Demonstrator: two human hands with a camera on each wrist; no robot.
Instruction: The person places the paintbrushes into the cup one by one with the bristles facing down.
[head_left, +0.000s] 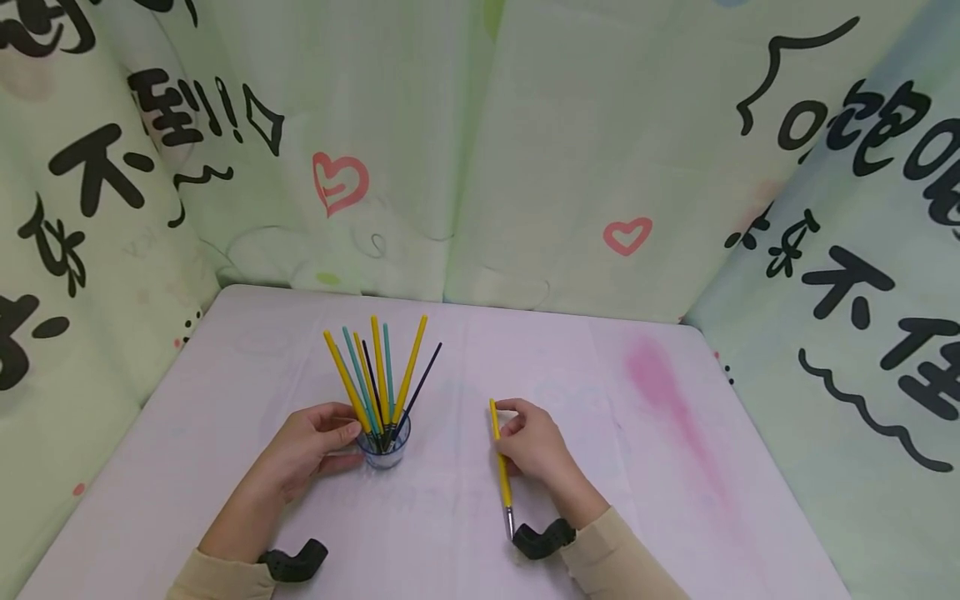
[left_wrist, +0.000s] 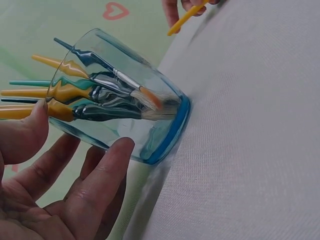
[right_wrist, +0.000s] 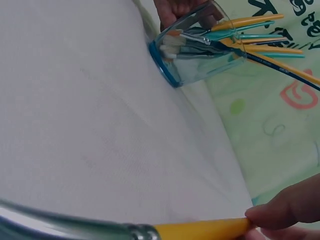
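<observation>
A clear glass (head_left: 383, 454) with a blue base stands upright on the table, holding several paintbrushes (left_wrist: 100, 95) with yellow, teal and dark handles, bristles down. My left hand (head_left: 318, 443) grips the glass from its left side, the thumb near the rim and the fingers around the wall. To the right, my right hand (head_left: 534, 442) pinches a yellow-handled paintbrush (head_left: 503, 479) between thumb and fingers. Its silver ferrule points toward me, and the bristle end is partly hidden by the black wrist mount. In the right wrist view that brush's ferrule (right_wrist: 70, 225) looms large along the bottom edge.
A pale pinkish cloth covers the table (head_left: 450, 533), with a pink smear (head_left: 667, 392) on its right. Light green curtains (head_left: 480, 167) with black lettering and pink hearts enclose the back and both sides. Black mounts (head_left: 296, 561) sit at both wrists.
</observation>
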